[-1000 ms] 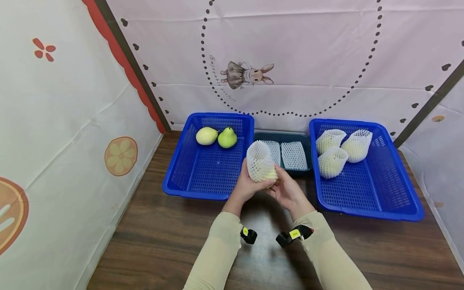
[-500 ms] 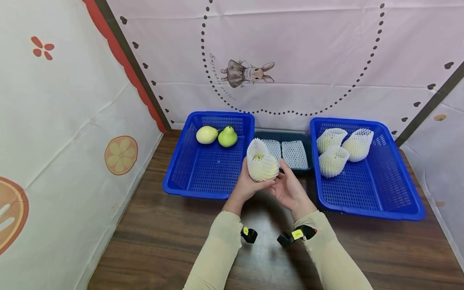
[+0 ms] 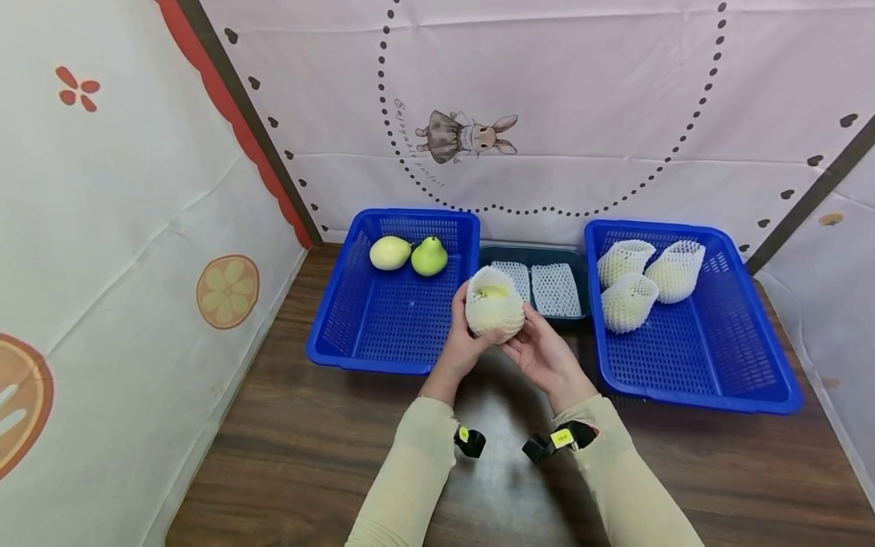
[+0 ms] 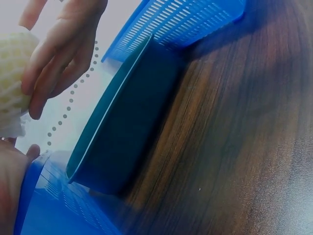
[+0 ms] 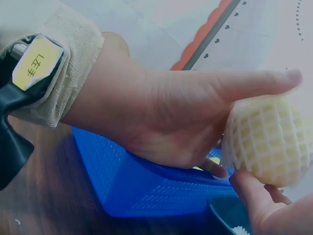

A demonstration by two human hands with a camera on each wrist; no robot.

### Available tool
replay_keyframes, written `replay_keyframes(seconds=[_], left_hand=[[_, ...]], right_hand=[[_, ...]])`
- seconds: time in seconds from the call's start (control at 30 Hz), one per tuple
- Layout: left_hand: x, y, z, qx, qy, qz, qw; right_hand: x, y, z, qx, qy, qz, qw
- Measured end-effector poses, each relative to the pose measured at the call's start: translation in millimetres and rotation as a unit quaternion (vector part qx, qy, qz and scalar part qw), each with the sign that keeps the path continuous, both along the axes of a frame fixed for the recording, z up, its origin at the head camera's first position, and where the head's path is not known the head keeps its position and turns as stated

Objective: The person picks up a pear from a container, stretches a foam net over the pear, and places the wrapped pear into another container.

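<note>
- We see the netted pear held up above the table's near side, in front of the dark tray, its white foam sleeve around it and the stem showing in the opening.
- Our left hand grips it from the left, fingers and thumb wrapped about the net.
- Our right hand holds the lower right side, fingertips and thumb curled against the net.
- Just behind, we have the dark tray with two flat foam nets side by side.
- To its left, our blue basket bears two bare pears, just beside each other.
- To its right, another blue basket holds three wrapped pears clustered at its left back.
- Under everything we find the wood-grain table.
</note>
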State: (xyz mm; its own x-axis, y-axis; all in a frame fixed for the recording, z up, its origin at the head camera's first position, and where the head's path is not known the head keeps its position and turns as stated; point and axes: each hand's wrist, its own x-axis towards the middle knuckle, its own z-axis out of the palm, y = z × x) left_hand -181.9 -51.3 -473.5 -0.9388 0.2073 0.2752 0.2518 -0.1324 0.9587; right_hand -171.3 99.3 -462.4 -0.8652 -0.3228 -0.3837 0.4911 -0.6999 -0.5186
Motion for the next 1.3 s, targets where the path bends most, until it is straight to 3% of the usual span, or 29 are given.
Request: replay_keyframes(seconds=[0.1, 0.27, 0.53, 0.67, 0.9, 1.03, 1.17, 1.27, 1.3], left_hand=[[0.2, 0.5, 0.5, 0.018, 0.008, -0.004, 0.9998], [0.0, 0.6, 1.3, 0.004, -0.005, -0.002, 1.0], [-0.3, 0.1, 4.4, -0.015, -0.023, -0.024, 0.9993], [-0.4, 0.2, 3.8, -0.02, -0.022, -0.03, 0.9991], [-12.7, 0.5, -20.9, -0.05, -0.03, -0.027, 0.9979], [-14.1, 0.6, -25.2, -0.059, -0.025, -0.015, 0.9978], [-9.8, -0.7, -14.9, -0.035, -0.027, -0.005, 0.999], [-8.5, -1.8, -12.3, 0.004, -0.055, -0.003, 0.9985], [-10.2, -1.8, -16.5, 0.019, -0.063, -0.001, 0.9979]], right_hand=[[-0.2, 0, -1.2, -0.019, -0.008, -0.001, 0.9998], [1.3, 1, 0.3, -0.038, -0.014, 0.003, 0.9992], [3.2, 3, 7.2, -0.009, 0.014, 0.022, 0.9996], [2.7, 3, 9.0, 0.002, 0.004, 0.015, 0.9999], [2.2, 3, 8.5, 0.003, -0.025, -0.004, 0.9997], [2.6, 2, 7.0, 0.007, -0.021, 0.0, 0.9998], [2.4, 2, 5.2, 0.076, -0.015, 0.001, 0.997], [-0.3, 5, 4.2, 0.164, 0.019, -0.03, 0.9858], [-1.4, 6, 4.6, 0.19, 0.046, -0.037, 0.98]])
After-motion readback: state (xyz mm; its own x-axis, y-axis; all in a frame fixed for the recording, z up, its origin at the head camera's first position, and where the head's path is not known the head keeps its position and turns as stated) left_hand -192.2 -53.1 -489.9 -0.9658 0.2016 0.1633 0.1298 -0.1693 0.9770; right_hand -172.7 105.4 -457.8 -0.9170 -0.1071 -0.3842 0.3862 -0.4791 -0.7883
